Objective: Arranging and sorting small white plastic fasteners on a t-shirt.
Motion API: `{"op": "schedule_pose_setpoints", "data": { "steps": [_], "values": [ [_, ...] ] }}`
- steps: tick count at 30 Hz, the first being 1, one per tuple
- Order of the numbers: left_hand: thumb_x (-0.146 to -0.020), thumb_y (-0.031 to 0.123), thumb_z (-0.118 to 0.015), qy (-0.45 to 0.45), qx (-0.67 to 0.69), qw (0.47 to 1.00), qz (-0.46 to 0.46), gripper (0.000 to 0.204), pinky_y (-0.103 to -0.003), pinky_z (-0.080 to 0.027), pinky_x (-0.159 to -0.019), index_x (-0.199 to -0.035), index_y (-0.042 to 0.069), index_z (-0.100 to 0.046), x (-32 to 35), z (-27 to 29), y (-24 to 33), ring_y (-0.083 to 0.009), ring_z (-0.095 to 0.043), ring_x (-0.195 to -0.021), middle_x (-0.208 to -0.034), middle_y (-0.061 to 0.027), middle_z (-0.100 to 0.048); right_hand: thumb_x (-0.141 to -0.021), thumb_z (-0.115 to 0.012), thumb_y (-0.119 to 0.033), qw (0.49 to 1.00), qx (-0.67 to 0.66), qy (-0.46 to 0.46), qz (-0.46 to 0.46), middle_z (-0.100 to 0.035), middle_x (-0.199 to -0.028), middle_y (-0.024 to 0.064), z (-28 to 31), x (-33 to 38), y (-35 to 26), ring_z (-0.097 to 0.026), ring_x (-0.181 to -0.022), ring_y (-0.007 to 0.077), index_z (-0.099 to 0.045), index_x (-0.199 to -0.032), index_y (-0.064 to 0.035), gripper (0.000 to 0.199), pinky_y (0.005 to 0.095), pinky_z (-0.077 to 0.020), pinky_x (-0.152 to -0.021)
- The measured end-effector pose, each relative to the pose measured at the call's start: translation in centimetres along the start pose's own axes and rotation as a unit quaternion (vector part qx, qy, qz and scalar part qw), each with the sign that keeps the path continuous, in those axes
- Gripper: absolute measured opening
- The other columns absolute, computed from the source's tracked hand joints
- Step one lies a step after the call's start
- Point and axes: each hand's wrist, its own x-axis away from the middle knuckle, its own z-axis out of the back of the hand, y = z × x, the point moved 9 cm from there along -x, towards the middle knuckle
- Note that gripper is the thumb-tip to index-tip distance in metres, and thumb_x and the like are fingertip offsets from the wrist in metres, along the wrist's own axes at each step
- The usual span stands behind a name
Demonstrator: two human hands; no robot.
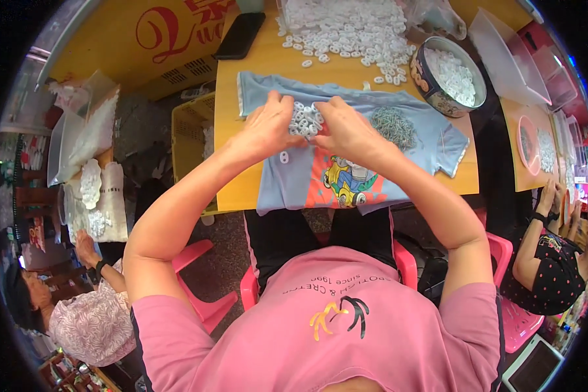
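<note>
Cupping small white pieces (306,120) between them, the left hand (268,124) and right hand (346,129) curved half-open over a blue shirt (287,186), upper centre; red lettering (162,32) marked the yellow panel (98,49), upper left.

Brightly lit at ctr., esp. over yellow wooden counter (460,181); dimmer on speckled dark-grey floor (223,264). Bowed fisheye-style, black at rim; glary far R., softer twd. edges.

shirt (284,186) front l. free, metal pile (393,128) blocks r.
</note>
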Motion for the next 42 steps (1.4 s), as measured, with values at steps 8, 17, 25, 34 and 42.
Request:
{"op": "schedule_pose_setpoints", "data": {
  "steps": [8, 17, 25, 34, 42],
  "values": [
    [-0.074, 0.026, -0.086, -0.005, 0.019, 0.999, -0.048, 0.067, -0.045, -0.052, -0.094, -0.127, -0.003, -0.056, -2.5, -1.2, -0.8, -0.0413, -0.062, -0.108, -0.119, -0.0246, -0.060, -0.079, -0.072, -0.019, 0.999, -0.044, 0.004, 0.001, -0.071, -0.095, 0.0241, -2.0, -3.5, 1.6, -0.068, -0.091, 0.0448, -0.067, -0.104, 0.0039, 0.034, 0.0469, -0.0549, -0.081],
    [-0.075, 0.017, -0.082, -0.116, 0.317, 0.941, 0.035, 0.038, -0.033, -0.058, -0.067, -0.102, -0.006, -0.068, -4.1, -0.8, -1.9, -0.0187, -0.073, -0.077, -0.089, -0.0129, -0.074, -0.109, -0.045, -0.042, 0.876, -0.426, -0.028, -0.224, -0.073, -0.100, 0.0143, -3.8, -3.3, 3.5, -0.073, -0.083, 0.0237, -0.067, -0.116, 0.0035, 0.051, 0.0375, -0.0621, -0.073],
    [-0.078, 0.021, -0.074, -0.030, 0.073, 0.993, -0.083, 0.034, -0.042, -0.057, -0.074, -0.093, -0.008, -0.068, -5.0, 4.7, 4.9, -0.0329, -0.072, -0.081, -0.090, -0.0231, -0.072, -0.110, -0.039, -0.039, 0.571, -0.776, 0.075, -0.257, -0.067, -0.104, 0.0091, -5.0, -2.8, 2.0, -0.068, -0.092, 0.0225, -0.060, -0.116, -0.0049, 0.040, 0.0415, -0.0606, -0.081],
    [-0.091, 0.023, -0.065, -0.029, 0.015, 0.981, -0.190, 0.030, -0.041, -0.055, -0.075, -0.107, -0.001, -0.072, -6.3, 8.6, 14.1, -0.0331, -0.073, -0.083, -0.089, -0.0200, -0.074, -0.102, -0.052, -0.022, 0.410, -0.871, 0.159, -0.218, -0.064, -0.084, 0.0008, 1.8, -2.4, 6.3, -0.063, -0.061, 0.0102, -0.063, -0.101, -0.0104, 0.017, 0.0200, -0.0459, -0.043],
    [-0.092, 0.026, -0.066, 0.038, 0.151, 0.961, -0.229, 0.029, -0.040, -0.054, -0.068, -0.097, -0.003, -0.070, -7.2, 10.8, 13.6, -0.0257, -0.071, -0.076, -0.081, -0.0155, -0.071, -0.106, -0.047, -0.022, 0.352, -0.909, 0.201, -0.099, -0.064, -0.096, 0.0155, 12.9, -1.4, 16.0, -0.065, -0.088, 0.0304, -0.059, -0.105, -0.0001, 0.025, 0.0485, -0.0564, -0.085]
  ]
}}
